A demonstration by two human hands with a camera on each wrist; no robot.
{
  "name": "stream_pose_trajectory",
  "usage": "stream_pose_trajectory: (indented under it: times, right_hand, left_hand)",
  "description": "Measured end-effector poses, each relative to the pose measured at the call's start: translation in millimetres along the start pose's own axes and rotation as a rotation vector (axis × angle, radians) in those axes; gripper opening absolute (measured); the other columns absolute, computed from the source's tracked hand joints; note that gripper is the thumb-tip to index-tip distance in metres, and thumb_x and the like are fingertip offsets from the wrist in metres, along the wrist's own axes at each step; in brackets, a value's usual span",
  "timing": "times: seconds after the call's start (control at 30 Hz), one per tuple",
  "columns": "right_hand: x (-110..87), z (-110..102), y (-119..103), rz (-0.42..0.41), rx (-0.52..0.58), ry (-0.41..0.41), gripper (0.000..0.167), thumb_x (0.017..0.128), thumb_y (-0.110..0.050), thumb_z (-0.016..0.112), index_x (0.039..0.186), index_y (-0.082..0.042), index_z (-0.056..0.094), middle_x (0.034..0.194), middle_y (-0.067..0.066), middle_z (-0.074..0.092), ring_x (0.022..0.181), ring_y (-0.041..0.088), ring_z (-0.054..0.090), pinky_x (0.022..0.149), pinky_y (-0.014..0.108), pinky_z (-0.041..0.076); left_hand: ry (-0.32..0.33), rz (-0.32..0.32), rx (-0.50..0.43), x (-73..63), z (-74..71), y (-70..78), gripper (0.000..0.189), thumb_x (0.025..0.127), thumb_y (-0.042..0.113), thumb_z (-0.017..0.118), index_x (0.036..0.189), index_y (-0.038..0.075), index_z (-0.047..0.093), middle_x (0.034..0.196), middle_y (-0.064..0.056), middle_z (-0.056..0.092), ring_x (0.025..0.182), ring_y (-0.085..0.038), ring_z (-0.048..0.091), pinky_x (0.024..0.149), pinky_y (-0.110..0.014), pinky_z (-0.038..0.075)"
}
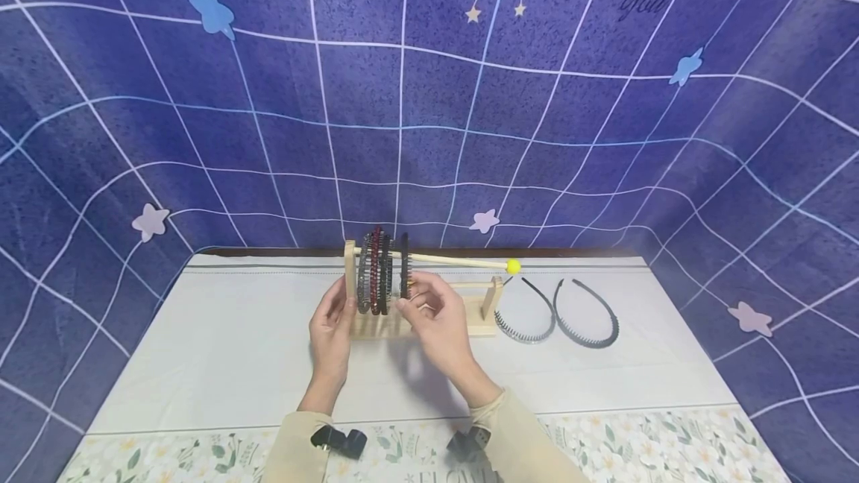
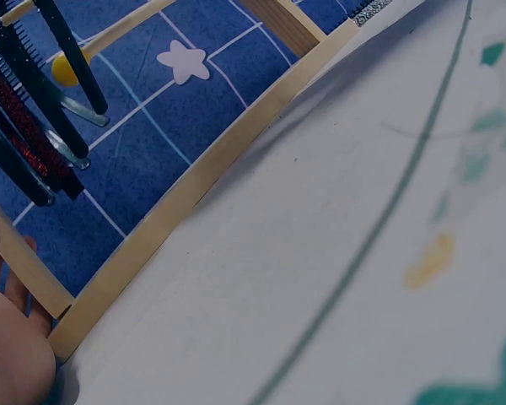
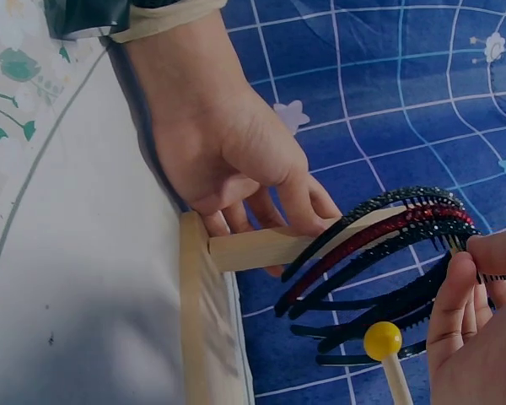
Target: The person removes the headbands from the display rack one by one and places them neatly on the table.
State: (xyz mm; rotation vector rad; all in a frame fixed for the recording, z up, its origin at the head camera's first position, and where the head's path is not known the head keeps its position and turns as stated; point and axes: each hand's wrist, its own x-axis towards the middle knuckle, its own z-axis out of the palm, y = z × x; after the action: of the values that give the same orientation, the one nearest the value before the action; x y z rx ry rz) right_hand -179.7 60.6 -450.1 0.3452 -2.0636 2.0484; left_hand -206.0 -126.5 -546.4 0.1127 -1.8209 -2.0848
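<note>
Several toothed headbands hang close together on the upper rod (image 1: 456,260) of a wooden stand (image 1: 493,300), near its left post. Among them are a glittery red headband (image 3: 363,240) and dark, sparkly ones. My left hand (image 1: 331,326) grips the left post (image 3: 257,248), its fingers behind the wood. With thumb and fingers, my right hand (image 1: 441,319) pinches a black headband (image 1: 405,259) just right of the group. In the left wrist view only part of the left hand (image 2: 13,337) shows, at the lower left.
A yellow ball (image 1: 513,266) caps the rod's right end. To the right of the stand, a toothed headband (image 1: 526,338) and a dark headband (image 1: 604,319) lie on the white tablecloth (image 1: 221,364). A blue gridded cloth (image 1: 362,147) rises behind.
</note>
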Motion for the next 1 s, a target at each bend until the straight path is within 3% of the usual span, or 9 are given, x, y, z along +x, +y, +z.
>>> stream_pose_trajectory:
  times: [0.47,0.67,0.77,1.0]
  right_hand:
    - [1.2,-13.8,-2.6,-0.033,0.054,0.028,0.04,0.093,0.012,0.077,0.131,0.008,0.068,0.104,0.026,0.068,0.078,0.01,0.066,0.055,0.015,0.057]
    - [1.8,-20.1,-4.6,-0.039,0.07,0.044,0.038,0.093,0.012,0.076,0.13,0.008,0.069,0.099,0.017,0.069,0.077,0.01,0.065,0.053,0.018,0.057]
    - [2.0,-23.1,-4.9,-0.042,0.073,0.05,0.038,0.093,0.013,0.076,0.13,0.008,0.069,0.098,0.014,0.068,0.077,0.01,0.064,0.053,0.019,0.057]
    - [1.7,-28.7,-6.8,-0.047,0.077,0.057,0.039,0.093,0.013,0.076,0.132,0.009,0.069,0.103,0.029,0.066,0.078,0.009,0.064,0.055,0.019,0.059]
  left_hand:
    - [-0.003,0.004,0.009,-0.6,0.4,1.6,0.048,0.113,0.009,0.065,0.16,0.007,0.056,0.16,-0.016,0.059,0.143,-0.016,0.059,0.119,-0.017,0.052]
    - [-0.003,0.007,0.007,-0.6,-0.6,1.3,0.048,0.113,0.011,0.065,0.16,0.006,0.056,0.162,-0.02,0.057,0.149,-0.03,0.056,0.118,-0.016,0.051]
    - [-0.007,-0.001,0.006,-0.3,-1.0,1.4,0.048,0.113,0.01,0.065,0.161,0.006,0.055,0.162,-0.018,0.056,0.151,-0.03,0.055,0.119,-0.017,0.05]
    - [-0.02,-0.012,0.002,0.1,-1.1,2.3,0.049,0.114,0.008,0.063,0.162,0.007,0.054,0.163,-0.013,0.056,0.15,-0.024,0.055,0.122,-0.019,0.049]
